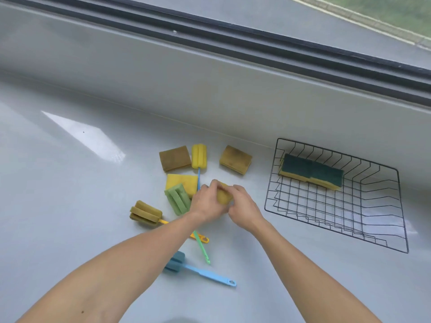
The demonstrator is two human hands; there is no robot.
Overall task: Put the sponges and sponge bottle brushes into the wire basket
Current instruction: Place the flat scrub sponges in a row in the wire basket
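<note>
Both hands meet on a yellow sponge (223, 196) at the middle of the surface: my left hand (207, 202) and my right hand (242, 207) each grip it. To the right stands the black wire basket (382, 220), with a green-topped yellow sponge (311, 171) lying inside at its far end. Two brown sponges (175, 158) (235, 159) and a yellow sponge (180, 180) lie behind the hands. Bottle brushes lie around: yellow-headed (199, 156), green (178, 199), brown-headed with a yellow handle (145, 213), blue (203, 273).
The pale grey surface (70, 206) runs back to a low grey wall (210, 94) under a dark window track (256, 43). The basket sits close to that wall.
</note>
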